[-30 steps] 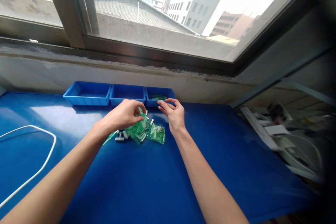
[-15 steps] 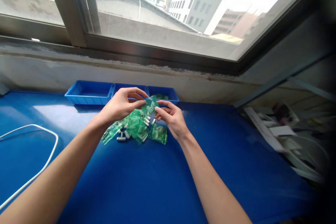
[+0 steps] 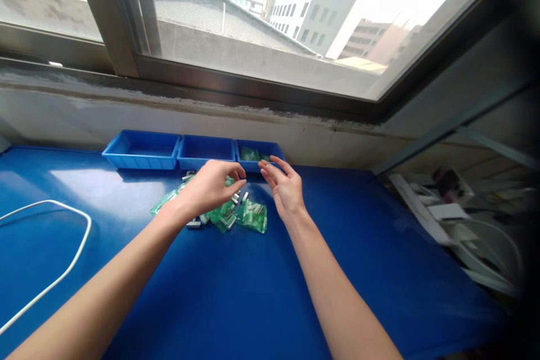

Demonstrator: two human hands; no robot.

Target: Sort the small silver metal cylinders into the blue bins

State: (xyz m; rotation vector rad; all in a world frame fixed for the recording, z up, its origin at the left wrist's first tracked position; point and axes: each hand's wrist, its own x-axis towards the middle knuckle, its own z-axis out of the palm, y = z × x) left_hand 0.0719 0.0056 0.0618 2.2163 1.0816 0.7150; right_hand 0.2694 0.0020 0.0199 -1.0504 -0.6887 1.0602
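My left hand (image 3: 213, 183) hovers over a heap of green plastic bags (image 3: 221, 216) and small metal pieces (image 3: 194, 224). Its fingers are curved, with a gap between thumb and forefinger, and nothing shows in them. My right hand (image 3: 284, 183) is at the front edge of the right blue bin (image 3: 276, 149), fingers apart and holding nothing that I can see. Inside that bin lies green bag material (image 3: 250, 153). One filled green bag (image 3: 253, 215) rests at the right of the heap, between the two hands. My left hand covers part of the heap.
A left blue bin (image 3: 141, 162) and a middle blue bin (image 3: 206, 158) stand in line with the right one below the window. A white cable (image 3: 80, 253) curves across the blue table at left. Boxes and cords (image 3: 459, 219) sit at far right.
The green bag held between both hands is out of them, and more green shows in the right bin. My left hand has lowered over the heap; my right hand has moved slightly right.
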